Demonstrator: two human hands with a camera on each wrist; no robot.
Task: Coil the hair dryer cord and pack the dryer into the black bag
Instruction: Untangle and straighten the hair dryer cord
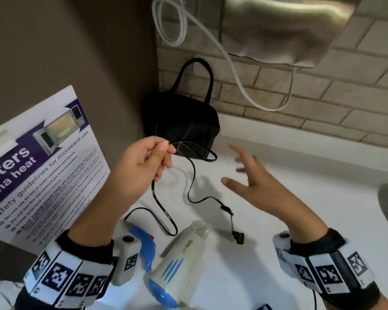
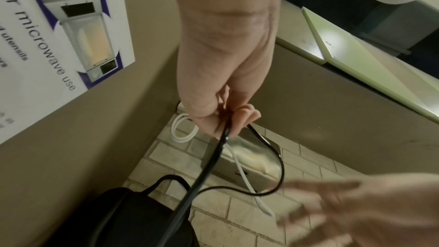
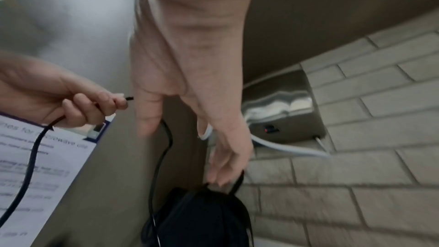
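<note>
One black bag [image 1: 184, 124] stands upright beyond the hair dryer [image 1: 177, 262], its interior not visible, while the left hand [image 1: 141, 166] pinches the cord [image 1: 192, 173] and the right hand [image 1: 253, 180] hovers spread, holding nothing.

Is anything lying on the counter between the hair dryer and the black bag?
Only the dryer's own cord, strung in loose loops from the left hand to the counter between the hair dryer and the black bag. Nothing else visible blocks the way.
</note>
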